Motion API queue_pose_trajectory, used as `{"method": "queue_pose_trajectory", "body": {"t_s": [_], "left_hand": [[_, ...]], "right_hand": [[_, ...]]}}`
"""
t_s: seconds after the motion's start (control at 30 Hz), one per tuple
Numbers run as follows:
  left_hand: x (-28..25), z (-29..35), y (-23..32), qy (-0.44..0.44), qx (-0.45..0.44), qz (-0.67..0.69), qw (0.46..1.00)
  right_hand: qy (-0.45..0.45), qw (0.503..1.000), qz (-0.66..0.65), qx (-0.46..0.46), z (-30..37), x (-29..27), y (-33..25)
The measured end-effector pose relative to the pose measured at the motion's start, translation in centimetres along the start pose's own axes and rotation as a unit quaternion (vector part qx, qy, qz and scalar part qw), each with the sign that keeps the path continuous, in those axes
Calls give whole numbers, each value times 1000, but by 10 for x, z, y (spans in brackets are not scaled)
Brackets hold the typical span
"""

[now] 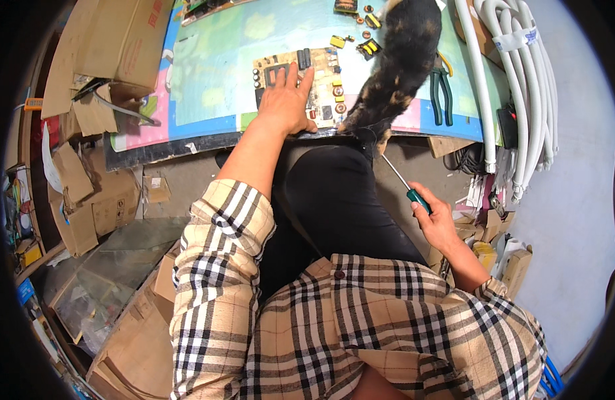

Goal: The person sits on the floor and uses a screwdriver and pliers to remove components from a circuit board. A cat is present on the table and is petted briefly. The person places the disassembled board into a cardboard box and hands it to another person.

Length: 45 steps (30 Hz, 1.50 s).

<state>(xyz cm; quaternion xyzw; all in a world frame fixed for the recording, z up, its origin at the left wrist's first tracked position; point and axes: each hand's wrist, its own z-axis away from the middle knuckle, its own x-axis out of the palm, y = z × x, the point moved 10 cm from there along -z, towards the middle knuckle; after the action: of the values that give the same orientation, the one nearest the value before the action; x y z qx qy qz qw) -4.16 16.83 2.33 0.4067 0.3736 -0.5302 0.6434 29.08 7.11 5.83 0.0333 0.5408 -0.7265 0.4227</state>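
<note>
My left hand (pixel 285 101) lies with its fingers spread over a tan circuit board (pixel 325 115) near the table's front edge. It covers part of the board; capacitors, coils and yellow parts show around it. In my right hand (pixel 437 220) is a screwdriver with a green handle (pixel 419 200), held off the table, its thin shaft pointing up and left. A black and brown cat (pixel 402 60) stretches over the table to the right of the board. Its head hangs at the front edge, close to the screwdriver's tip; whether they touch I cannot tell.
Green-handled pliers (pixel 441 97) lie right of the cat. Loose yellow-wrapped transformers (pixel 369 49) sit behind the board. Bundled white hoses (pixel 521 73) hang over the table's right end. A cardboard box (pixel 114 47) stands at the left, with more cardboard (pixel 114 207) below.
</note>
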Motion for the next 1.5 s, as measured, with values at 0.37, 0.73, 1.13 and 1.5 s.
{"method": "queue_pose_trajectory", "body": {"t_s": [0.37, 0.73, 1.13, 1.5], "left_hand": [[6, -1, -12, 11, -7, 28, 1000], [10, -6, -7, -19, -10, -11, 1000], [14, -6, -8, -9, -4, -29, 1000], [13, -4, -11, -5, -10, -18, 1000]], "right_hand": [[-24, 995, -53, 82, 3, 9, 12], [4, 998, -11, 56, -1, 14, -13], [-23, 996, -80, 45, -8, 42, -6], [89, 979, 145, -112, -13, 55, 14]]}}
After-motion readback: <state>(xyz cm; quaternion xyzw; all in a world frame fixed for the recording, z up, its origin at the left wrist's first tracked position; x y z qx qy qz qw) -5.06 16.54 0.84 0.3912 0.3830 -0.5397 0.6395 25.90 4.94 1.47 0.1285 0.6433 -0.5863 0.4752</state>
